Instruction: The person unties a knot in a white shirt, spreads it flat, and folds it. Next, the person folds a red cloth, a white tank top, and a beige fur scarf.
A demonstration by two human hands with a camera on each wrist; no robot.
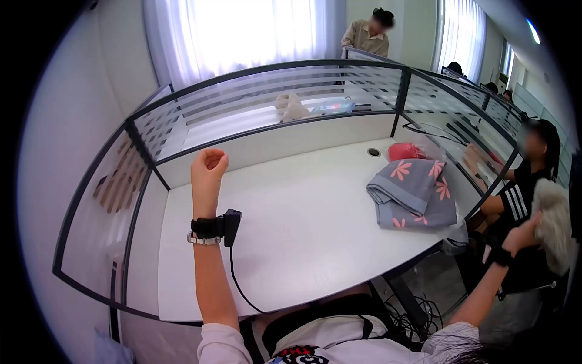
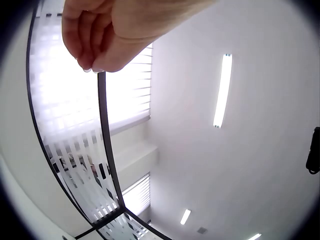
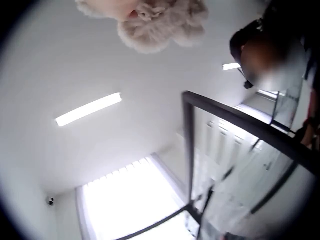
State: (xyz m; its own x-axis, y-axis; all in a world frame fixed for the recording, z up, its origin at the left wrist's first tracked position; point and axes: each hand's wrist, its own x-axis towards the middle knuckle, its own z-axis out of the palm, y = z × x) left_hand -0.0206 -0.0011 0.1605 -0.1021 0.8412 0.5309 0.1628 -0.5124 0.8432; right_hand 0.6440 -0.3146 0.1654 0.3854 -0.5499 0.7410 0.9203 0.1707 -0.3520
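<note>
My left hand [image 1: 208, 176] is raised over the left part of the white desk [image 1: 285, 212]. Its fingers curl in to meet the thumb, and nothing shows between them in the left wrist view. Out to the right, beyond the desk's edge, my right hand [image 1: 521, 236] grips a fluffy cream plush toy [image 1: 554, 221]. Soft, bunched fur of the toy fills the top of the right wrist view, where most of the hand is cut off. Nearest to that hand on the desk lies a folded grey cloth [image 1: 406, 197] with pink flowers.
A red item [image 1: 406, 151] in clear plastic sits behind the cloth, near a cable hole [image 1: 373, 152]. Framed partitions [image 1: 273, 130] ring the desk. Another person [image 1: 527, 176] sits close on the right. A cable [image 1: 239, 279] trails from my left wrist camera.
</note>
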